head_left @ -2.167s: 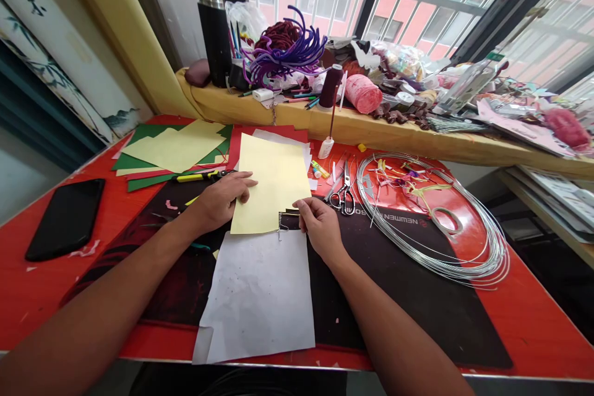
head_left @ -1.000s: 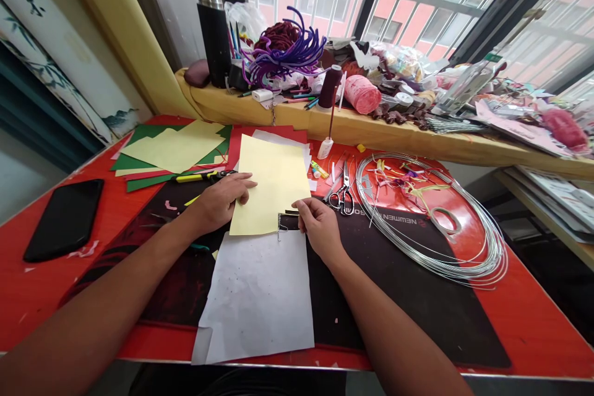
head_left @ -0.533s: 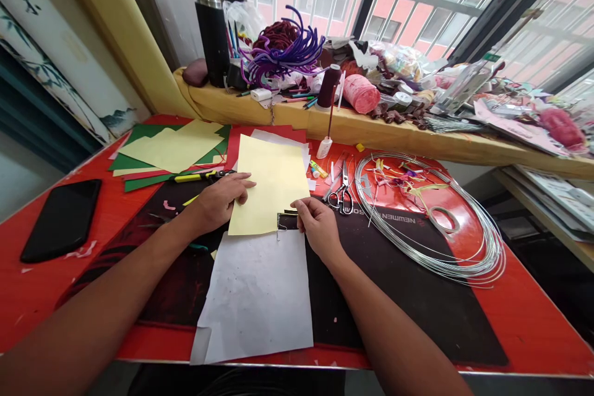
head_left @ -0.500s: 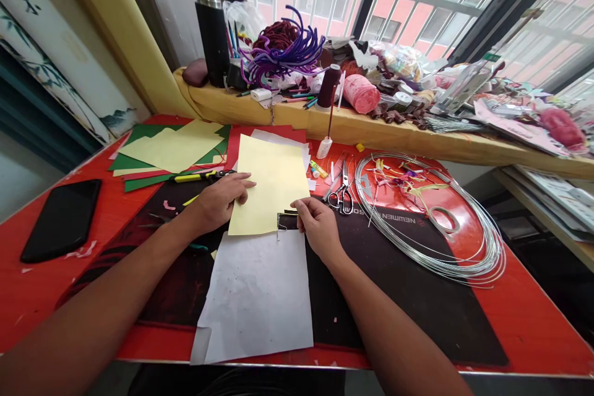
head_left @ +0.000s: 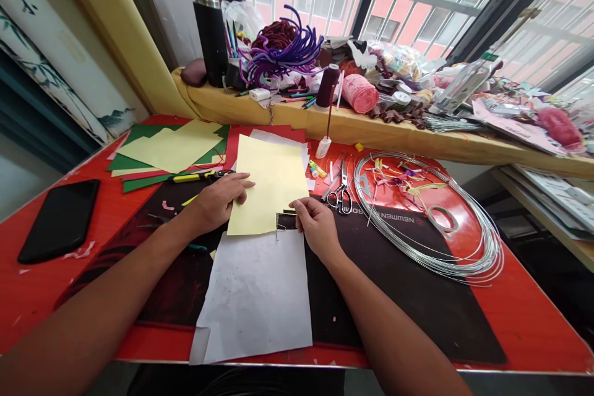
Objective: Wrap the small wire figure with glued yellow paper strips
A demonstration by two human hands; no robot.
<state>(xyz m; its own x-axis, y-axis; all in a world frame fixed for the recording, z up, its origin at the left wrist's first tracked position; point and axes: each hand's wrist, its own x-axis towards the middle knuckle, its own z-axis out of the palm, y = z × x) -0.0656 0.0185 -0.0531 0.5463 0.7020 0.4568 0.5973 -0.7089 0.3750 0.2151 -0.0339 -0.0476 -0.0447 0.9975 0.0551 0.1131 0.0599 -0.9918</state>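
Note:
A pale yellow sheet (head_left: pixel 266 182) lies in front of me, its lower right corner cut out. My left hand (head_left: pixel 221 199) rests on its left edge with the fingers stretched out. At the notch, my right hand (head_left: pixel 315 221) pinches the sheet's edge between thumb and forefinger. Dark strips (head_left: pixel 288 216) and a small pale curl show in the notch beside the right fingertips. Below the yellow sheet, a creased white sheet (head_left: pixel 260 297) covers part of the black mat (head_left: pixel 394 297).
Scissors (head_left: pixel 341 192) and a glue bottle (head_left: pixel 323 147) lie right of the sheet, near a large wire coil (head_left: pixel 431 260). A phone (head_left: pixel 60 219) is at far left, coloured paper (head_left: pixel 171 147) behind it. Craft supplies crowd the windowsill (head_left: pixel 394 127).
The whole view has shifted very slightly. Both hands keep the same pose on the yellow sheet.

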